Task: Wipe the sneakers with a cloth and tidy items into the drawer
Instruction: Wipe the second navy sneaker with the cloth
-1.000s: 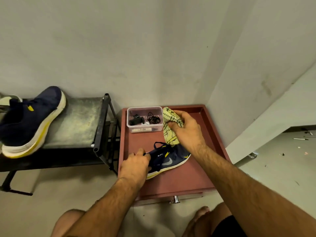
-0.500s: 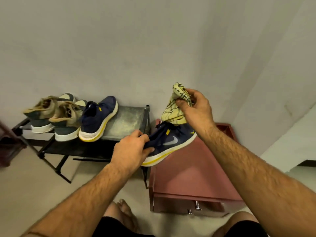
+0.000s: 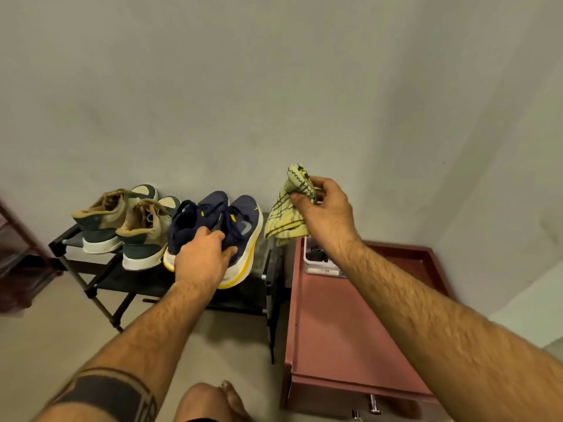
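Observation:
Two navy sneakers with white and yellow soles stand side by side on a black shoe rack (image 3: 91, 278). My left hand (image 3: 203, 257) grips the heel of the right navy sneaker (image 3: 243, 226), which sits beside the left navy sneaker (image 3: 192, 220). My right hand (image 3: 326, 208) holds a crumpled yellow checked cloth (image 3: 285, 220) in the air above the gap between the rack and the red cabinet (image 3: 350, 330). A drawer front with metal knobs (image 3: 373, 403) shows at the cabinet's lower edge.
A pair of tan and dark green sneakers (image 3: 122, 220) stands at the rack's left end. A small clear box of black odds and ends (image 3: 316, 260) sits at the back of the cabinet top, partly behind my right wrist. Dark wooden furniture (image 3: 15, 257) stands at far left.
My left hand carried the navy sneaker from the red cabinet top leftward and set it on the rack beside its mate. My right hand lifted the cloth off the shoe.

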